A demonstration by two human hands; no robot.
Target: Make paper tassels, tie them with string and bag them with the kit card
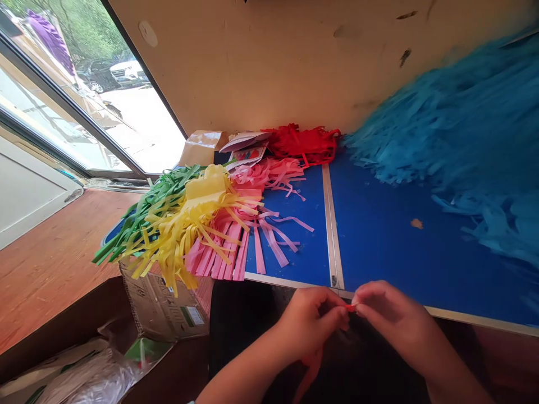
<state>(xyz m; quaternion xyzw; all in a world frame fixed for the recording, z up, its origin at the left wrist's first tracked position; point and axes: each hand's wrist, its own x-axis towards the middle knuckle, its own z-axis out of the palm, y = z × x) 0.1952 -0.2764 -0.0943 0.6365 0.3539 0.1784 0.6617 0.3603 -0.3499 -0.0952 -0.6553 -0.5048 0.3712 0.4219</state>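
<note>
Just in front of the blue table's near edge, my left hand (318,317) and my right hand (385,311) meet with their fingertips pinched. Between them runs a short bit of a red tissue paper strip (351,307), gripped from both sides. Below my left hand the strip's loose part (310,373) hangs down in shadow. Fringed tissue paper lies on the table to the left: a pink bunch (229,241), a yellow bunch (206,193) and a green bunch (154,202). Farther back is a red fringed bunch (304,145).
A big heap of blue fringed paper (442,123) covers the table's (379,235) right side. Paper packets (200,147) lie by the wall. An open cardboard box (162,306) with plastic wrapping stands on the floor at lower left. Beyond it are a window and a white panel.
</note>
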